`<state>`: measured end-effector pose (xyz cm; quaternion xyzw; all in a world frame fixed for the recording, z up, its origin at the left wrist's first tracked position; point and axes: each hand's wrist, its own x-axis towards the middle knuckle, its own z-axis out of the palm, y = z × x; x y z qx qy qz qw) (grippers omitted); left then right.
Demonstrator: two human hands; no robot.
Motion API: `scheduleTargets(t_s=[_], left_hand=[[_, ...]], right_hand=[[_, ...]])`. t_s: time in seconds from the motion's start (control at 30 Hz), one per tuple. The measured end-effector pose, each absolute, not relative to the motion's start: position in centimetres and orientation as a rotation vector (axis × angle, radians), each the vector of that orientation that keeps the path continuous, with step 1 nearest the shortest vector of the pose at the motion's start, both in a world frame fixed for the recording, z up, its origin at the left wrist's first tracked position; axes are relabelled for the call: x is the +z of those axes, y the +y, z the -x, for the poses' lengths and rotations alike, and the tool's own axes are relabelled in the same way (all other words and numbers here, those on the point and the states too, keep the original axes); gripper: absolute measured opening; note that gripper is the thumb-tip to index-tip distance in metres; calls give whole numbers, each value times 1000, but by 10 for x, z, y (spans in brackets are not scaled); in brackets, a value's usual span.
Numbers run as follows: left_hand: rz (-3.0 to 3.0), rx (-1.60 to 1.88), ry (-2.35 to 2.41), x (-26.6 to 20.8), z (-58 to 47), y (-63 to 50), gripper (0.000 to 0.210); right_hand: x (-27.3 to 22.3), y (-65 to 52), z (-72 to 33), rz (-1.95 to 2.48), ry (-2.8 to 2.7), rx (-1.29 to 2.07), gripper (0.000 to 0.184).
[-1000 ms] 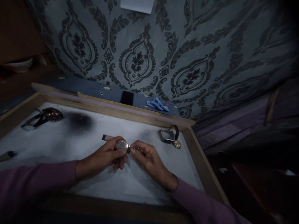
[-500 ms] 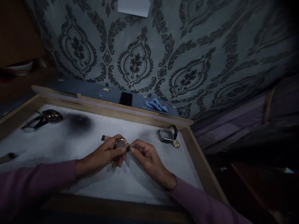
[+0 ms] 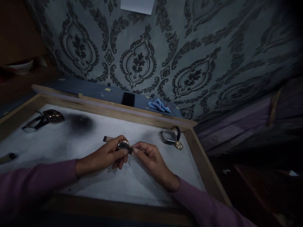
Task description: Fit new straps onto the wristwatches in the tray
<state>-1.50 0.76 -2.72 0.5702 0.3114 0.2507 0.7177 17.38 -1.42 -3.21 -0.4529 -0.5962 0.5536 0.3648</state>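
Observation:
A round watch with a shiny metal case is held over the white tray bottom by my left hand, whose thumb and fingers are closed round the case. My right hand pinches the short dark strap at the right side of the case. Some of the strap is hidden behind the fingers. Just left of my left hand shows a flat brownish strip with a dark end; what it belongs to I cannot make out.
The wooden tray has raised edges. Watches lie at its far left, and a brush nearer. At right are a squarish watch and a round gold piece. Behind lie a phone and a blue cloth.
The watch has tilted slightly in my left hand, and its face looks darker. More of the strap shows between the hands as my right fingers sit slightly further right.

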Motion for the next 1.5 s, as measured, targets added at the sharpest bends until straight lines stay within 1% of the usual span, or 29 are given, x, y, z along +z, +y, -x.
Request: scheduleTargets(t_s=[0.2, 0.53, 0.7, 0.9, 1.13, 1.5], left_hand=[[-1263, 559, 675, -26, 16, 9, 17], [-1257, 543, 661, -23, 16, 8, 17], [-1251, 512, 665, -20, 17, 8, 19], [-1275, 498, 616, -20, 19, 10, 15], [-1393, 433, 626, -21, 25, 13, 14], [-1340, 403, 609, -17, 26, 17, 18]], right_hand=[[-34, -15, -173, 1163, -1492, 1457, 36], [-35, -14, -170, 1204, -1504, 1341, 24], [-31, -16, -170, 1212, -1493, 1304, 23], [-31, -18, -170, 1196, -1453, 1337, 20], [-28, -19, -166, 1163, -1456, 1284, 16], [-29, -19, -166, 1185, -1437, 1325, 17]])
